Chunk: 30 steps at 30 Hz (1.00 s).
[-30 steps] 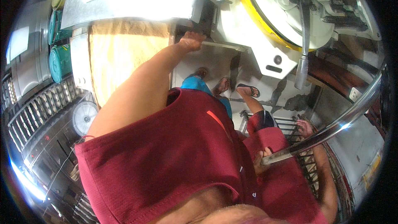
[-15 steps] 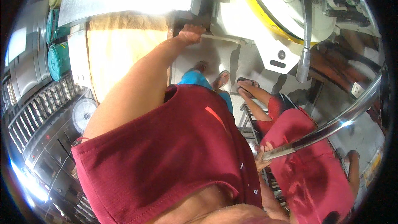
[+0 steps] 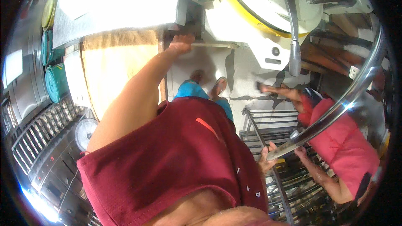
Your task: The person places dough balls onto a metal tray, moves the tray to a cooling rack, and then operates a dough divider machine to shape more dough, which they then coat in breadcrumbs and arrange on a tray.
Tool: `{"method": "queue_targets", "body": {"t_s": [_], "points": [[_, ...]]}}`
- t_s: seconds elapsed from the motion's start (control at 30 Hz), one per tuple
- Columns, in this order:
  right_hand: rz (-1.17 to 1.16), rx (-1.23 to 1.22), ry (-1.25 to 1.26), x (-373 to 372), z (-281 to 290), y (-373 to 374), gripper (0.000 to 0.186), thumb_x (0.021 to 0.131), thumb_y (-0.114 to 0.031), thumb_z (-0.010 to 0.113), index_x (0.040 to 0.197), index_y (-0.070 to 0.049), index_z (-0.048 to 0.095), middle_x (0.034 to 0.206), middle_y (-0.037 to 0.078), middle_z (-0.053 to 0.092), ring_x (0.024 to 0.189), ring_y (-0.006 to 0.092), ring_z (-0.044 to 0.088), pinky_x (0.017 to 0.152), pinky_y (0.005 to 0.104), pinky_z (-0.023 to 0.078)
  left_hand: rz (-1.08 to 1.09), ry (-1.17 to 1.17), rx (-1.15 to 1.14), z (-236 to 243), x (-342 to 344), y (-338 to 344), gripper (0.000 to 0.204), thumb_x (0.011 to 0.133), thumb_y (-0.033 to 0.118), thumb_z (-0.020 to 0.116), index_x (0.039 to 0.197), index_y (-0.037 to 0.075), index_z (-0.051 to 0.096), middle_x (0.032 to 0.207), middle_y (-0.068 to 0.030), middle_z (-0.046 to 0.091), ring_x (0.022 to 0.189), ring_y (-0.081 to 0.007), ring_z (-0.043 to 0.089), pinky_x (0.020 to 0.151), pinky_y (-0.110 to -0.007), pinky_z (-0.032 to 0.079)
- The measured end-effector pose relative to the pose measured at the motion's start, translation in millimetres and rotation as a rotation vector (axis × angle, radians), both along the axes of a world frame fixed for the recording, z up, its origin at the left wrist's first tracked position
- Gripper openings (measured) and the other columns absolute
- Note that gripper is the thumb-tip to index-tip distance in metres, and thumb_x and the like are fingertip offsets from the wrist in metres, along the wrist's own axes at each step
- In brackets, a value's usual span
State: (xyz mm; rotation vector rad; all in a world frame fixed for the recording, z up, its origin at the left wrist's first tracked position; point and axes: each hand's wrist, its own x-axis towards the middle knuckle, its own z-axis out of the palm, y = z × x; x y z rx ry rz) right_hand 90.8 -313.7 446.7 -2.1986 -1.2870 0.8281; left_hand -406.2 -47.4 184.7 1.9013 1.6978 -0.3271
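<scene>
Cramped workroom, grey-white floor, strong glare over one metal worktop. You've got two hands on two things. Thing one: a curved chrome tube, sweeping from beside your right hip to the far right. Your right hand is closed around its lower end, partly hidden by your shirt. Thing two: one pale bar, running level just off the worktop's near right corner. Your left hand is closed on its left end, arm stretched straight out.

Beyond the bar, one big cream machine with one yellow ring, plus one hanging lever with a grey grip. Under the worktop's near edge, one tan panel. Off its left edge, two teal containers and one yellowish one; lower, one pale round disc beside racked metal pieces, too many to count. Your two feet show below blue trousers. Right side: one black metal rack, one white socket, one co-worker in red bending over, one hand near the rack.
</scene>
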Motion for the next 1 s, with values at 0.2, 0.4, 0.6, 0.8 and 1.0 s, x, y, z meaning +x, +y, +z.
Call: {"method": "queue_targets", "body": {"t_s": [0.2, 0.4, 0.6, 0.8, 1.0], "points": [[0.352, -0.035, -0.254, 14, 13, 9, 0.041, 0.096, -0.020, 0.064, 0.124, 0.010, 0.059, 0.123, 0.027, 0.060, 0.111, 0.0368, 0.058, 0.093, 0.0468, 0.048, 0.088, -0.128, 0.059, -53, -14, -21, 0.037, 0.088, 0.030, 0.061, 0.121, 0.014, 0.063, 0.117, -0.0124, 0.067, 0.110, -0.0303, 0.064, 0.094, -0.049, 0.048], [0.451, 0.121, -0.224, 24, -46, 53, 0.032, 0.096, -0.012, 0.059, 0.123, 0.006, 0.059, 0.102, 0.015, 0.064, 0.092, 0.0252, 0.058, 0.084, 0.0387, 0.047, -0.011, -0.071, 0.257, -58, 2, -12, 0.029, 0.086, 0.021, 0.057, 0.112, 0.013, 0.067, 0.110, -0.0072, 0.069, 0.099, -0.0294, 0.067, 0.085, -0.048, 0.051], [0.446, 0.064, -0.169, 23, -55, 77, 0.032, 0.095, -0.014, 0.059, 0.121, 0.005, 0.059, 0.101, 0.015, 0.063, 0.088, 0.0239, 0.057, 0.080, 0.0378, 0.047, 0.027, -0.089, 0.355, -52, -1, -18, 0.033, 0.078, 0.025, 0.066, 0.107, 0.009, 0.067, 0.110, -0.0128, 0.069, 0.097, -0.0337, 0.068, 0.081, -0.049, 0.053], [0.341, 0.022, -0.149, 27, -54, 61, 0.032, 0.095, -0.016, 0.059, 0.119, 0.004, 0.060, 0.100, 0.015, 0.063, 0.085, 0.0226, 0.056, 0.076, 0.0369, 0.047, 0.072, -0.175, 0.134, -30, -4, -1, 0.033, 0.078, 0.024, 0.064, 0.107, 0.008, 0.068, 0.106, -0.0141, 0.070, 0.100, -0.0319, 0.068, 0.084, -0.046, 0.054], [0.333, -0.037, -0.080, 50, -34, 35, 0.032, 0.094, -0.018, 0.058, 0.118, 0.003, 0.060, 0.099, 0.015, 0.062, 0.081, 0.0214, 0.056, 0.071, 0.0360, 0.047, 0.294, -0.253, -0.052, -24, -15, -15, 0.043, 0.085, 0.042, 0.061, 0.114, 0.012, 0.071, 0.114, -0.0137, 0.070, 0.109, -0.0334, 0.066, 0.095, -0.044, 0.051]]}}
